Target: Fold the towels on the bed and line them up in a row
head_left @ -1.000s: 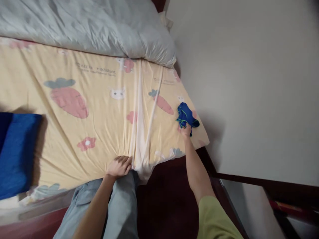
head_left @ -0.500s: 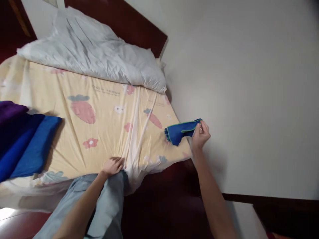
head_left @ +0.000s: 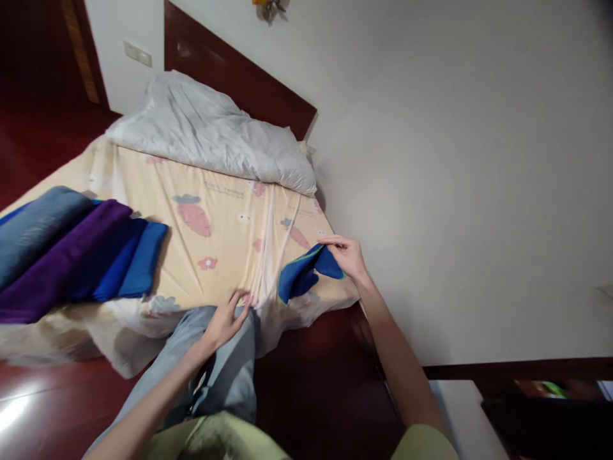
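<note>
My right hand (head_left: 348, 256) pinches a small blue cloth with a green edge (head_left: 302, 275) and holds it just above the near right corner of the bed. The cloth droops down to the left of the hand. My left hand (head_left: 225, 321) lies on my knee at the bed's near edge, fingers stretched out, their tips touching the gathered yellow bed sheet (head_left: 225, 243). The sheet is printed with carrots, flowers and rabbits and is pulled into a ridge of folds running up the bed from that hand.
A white pillow (head_left: 211, 134) lies at the head against a dark wooden headboard (head_left: 230, 76). Folded grey, purple and blue cloths (head_left: 71, 246) are stacked on the bed's left. A pale wall runs along the right; dark red floor lies below.
My right hand has brought the blue cloth back left from beside the wall to above the bed corner. The view has tilted up and back, showing more of the room.
</note>
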Demonstrator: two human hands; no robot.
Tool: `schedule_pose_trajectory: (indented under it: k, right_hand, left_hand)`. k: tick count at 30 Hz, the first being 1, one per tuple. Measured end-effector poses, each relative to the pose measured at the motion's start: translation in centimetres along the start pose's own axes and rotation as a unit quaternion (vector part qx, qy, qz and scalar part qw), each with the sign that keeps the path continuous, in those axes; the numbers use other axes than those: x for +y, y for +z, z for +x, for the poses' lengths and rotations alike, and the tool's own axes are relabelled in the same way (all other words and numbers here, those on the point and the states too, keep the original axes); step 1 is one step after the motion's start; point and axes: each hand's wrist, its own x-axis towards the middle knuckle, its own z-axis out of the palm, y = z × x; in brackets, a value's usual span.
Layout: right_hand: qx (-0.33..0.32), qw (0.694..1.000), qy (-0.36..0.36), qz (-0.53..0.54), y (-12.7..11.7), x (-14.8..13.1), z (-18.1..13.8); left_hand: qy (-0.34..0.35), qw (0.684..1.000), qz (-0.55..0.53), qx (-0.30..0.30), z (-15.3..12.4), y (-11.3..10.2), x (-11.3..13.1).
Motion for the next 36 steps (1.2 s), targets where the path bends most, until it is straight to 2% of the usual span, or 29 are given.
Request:
schedule_pose_trajectory:
  k: [2,4,6,8,10,13,16,18,21,24,28,31,34,36]
  right_hand:
    - [-0.098,0.991,-0.072,-0.059,2.4,-3.0,-0.2]
    - [-0.185,0.967,-0.144,-0.103,5.2,-6.0,-0.4]
    - [-0.253,0.939,-0.203,-0.117,8.0,-8.9,-0.7]
    - [-0.295,0.916,-0.246,-0.114,10.5,-11.6,-1.1]
    - [-0.312,0.905,-0.274,-0.097,12.4,-13.9,-1.6]
    - [-0.265,0.921,-0.279,-0.053,14.0,-15.8,-2.9]
    - [-0.178,0.957,-0.228,-0.013,15.0,-15.2,-4.5]
    - [-0.165,0.971,-0.171,0.001,16.1,-13.4,-5.6]
    - [-0.222,0.971,-0.085,0.015,18.7,-10.3,-7.0]
    - [-0.282,0.958,-0.036,0.048,21.7,-8.9,-7.8]
    - [-0.326,0.940,-0.016,0.099,23.8,-9.7,-7.7]
    - [-0.315,0.942,-0.034,0.110,24.2,-10.4,-7.4]
    - [-0.282,0.949,-0.058,0.129,24.4,-10.9,-7.9]
    - [-0.287,0.944,-0.080,0.141,24.7,-11.3,-8.8]
  left_hand:
    - [0.054,0.996,-0.036,0.053,4.1,-2.2,3.7]
    - [0.086,0.991,-0.068,0.078,7.4,-4.0,6.3]
    - [0.098,0.989,-0.100,0.045,9.2,-5.3,7.6]
    - [0.081,0.993,-0.089,-0.007,9.4,-6.2,7.6]
    - [0.046,0.997,-0.063,-0.024,8.4,-7.1,6.8]
    - [0.028,0.996,-0.072,0.036,5.8,-8.9,5.0]
    - [0.056,0.989,-0.086,0.105,3.2,-11.7,3.4]
    - [0.064,0.988,-0.069,0.124,1.9,-13.7,2.8]
    - [0.061,0.992,-0.019,0.109,0.4,-16.3,2.8]
    - [0.064,0.996,0.039,0.049,-0.6,-17.9,3.2]
    - [0.071,0.991,0.111,0.006,-1.8,-18.9,3.3]
    - [0.071,0.987,0.143,0.024,-2.9,-19.4,3.2]
    - [0.064,0.989,0.130,0.040,-4.2,-20.0,3.5]
    - [0.049,0.992,0.114,0.038,-5.0,-20.4,4.2]
